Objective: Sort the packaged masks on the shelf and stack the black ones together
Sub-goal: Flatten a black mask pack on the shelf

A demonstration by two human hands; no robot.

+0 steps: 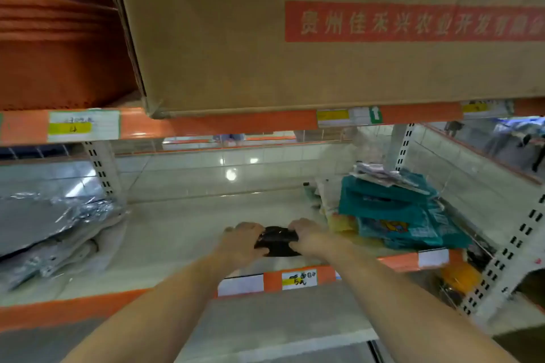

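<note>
Both hands squaring up a small stack of black mask packs at the front of the shelf.

The left hand (241, 240) and right hand (309, 234) clamp the black mask packs (277, 242) from either side, fingers curled over the top, thumbs underneath as far as I can tell (the count in the stack is too blurred to read, maybe 2 or more). To do this well, I'd press the edges flush and set them down flat on the bare shelf (182, 233), close to the front lip, apart from the teal packets (392, 209) heaped just to the right. Silver foil packs (53, 221) lie well to the left; a cardboard box (295, 38) sits overhead.
</note>
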